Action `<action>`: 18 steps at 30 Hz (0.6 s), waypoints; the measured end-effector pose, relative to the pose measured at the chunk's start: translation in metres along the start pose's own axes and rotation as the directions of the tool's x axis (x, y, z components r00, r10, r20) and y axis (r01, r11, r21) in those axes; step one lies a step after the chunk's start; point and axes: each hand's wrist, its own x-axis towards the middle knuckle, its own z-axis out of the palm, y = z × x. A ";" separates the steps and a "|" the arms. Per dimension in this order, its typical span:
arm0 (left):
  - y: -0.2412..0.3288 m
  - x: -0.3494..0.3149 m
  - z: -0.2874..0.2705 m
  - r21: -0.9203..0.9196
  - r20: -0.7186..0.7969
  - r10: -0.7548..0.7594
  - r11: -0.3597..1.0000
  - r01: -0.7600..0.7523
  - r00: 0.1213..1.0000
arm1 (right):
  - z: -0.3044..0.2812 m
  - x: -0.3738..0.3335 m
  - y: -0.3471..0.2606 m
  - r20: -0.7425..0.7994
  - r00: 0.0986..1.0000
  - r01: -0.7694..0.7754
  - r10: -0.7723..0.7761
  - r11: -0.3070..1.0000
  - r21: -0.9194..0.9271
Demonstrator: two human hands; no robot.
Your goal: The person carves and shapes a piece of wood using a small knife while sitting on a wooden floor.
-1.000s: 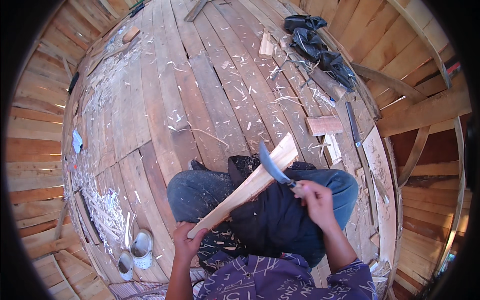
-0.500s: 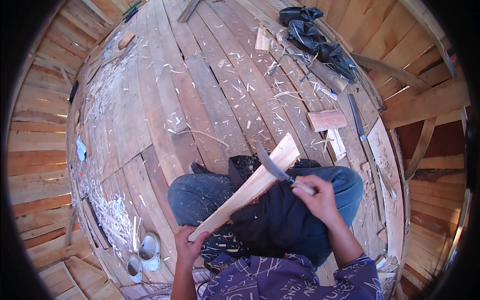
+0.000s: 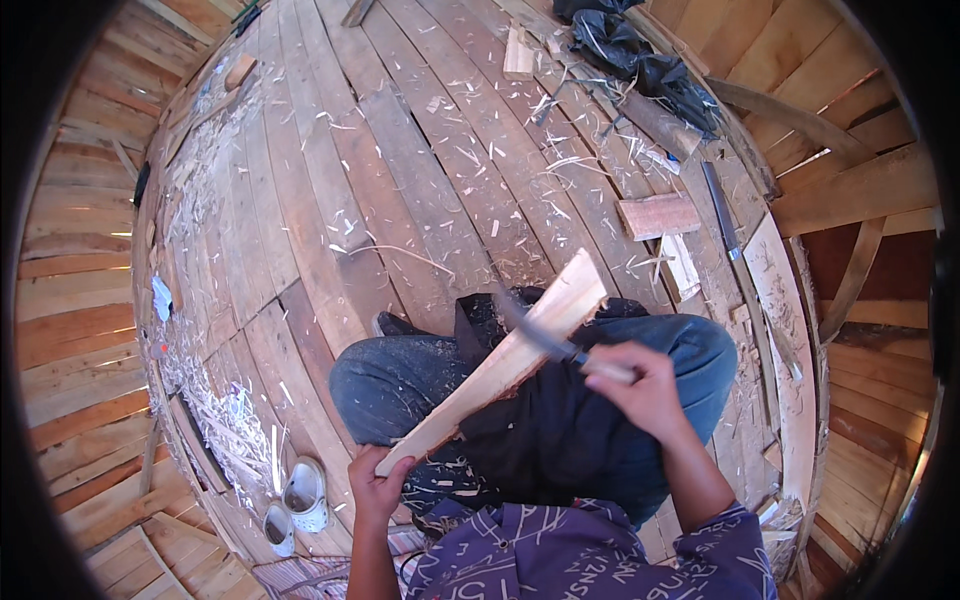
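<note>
So the left hand (image 3: 378, 488) has its fingers clenched round the near end of a long pale wood slat (image 3: 505, 365), which slants up across the lap to the right, over a dark cloth (image 3: 545, 430) on the jeans; the right hand (image 3: 640, 390) is wrapped tight on the handle of a knife (image 3: 540, 335), blade laid across the slat's upper half; shavings all over the plank floor (image 3: 330, 180); white sandals (image 3: 295, 500) sit just left of the knee; a small wood block (image 3: 657, 215) lies off to the right.
</note>
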 end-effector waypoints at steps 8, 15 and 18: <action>0.007 -0.004 0.001 -0.007 -0.010 -0.043 0.999 0.043 0.999 | -0.009 -0.004 0.000 -0.125 0.968 -0.189 0.216 0.962 0.198; 0.003 -0.006 0.000 0.010 -0.009 -0.059 0.998 0.059 0.998 | -0.024 -0.008 -0.005 -0.210 0.914 -0.283 0.346 0.918 0.278; 0.001 -0.005 0.004 -0.013 -0.016 -0.066 0.998 0.066 0.998 | -0.021 -0.010 0.009 -0.215 0.976 -0.019 0.026 0.999 0.038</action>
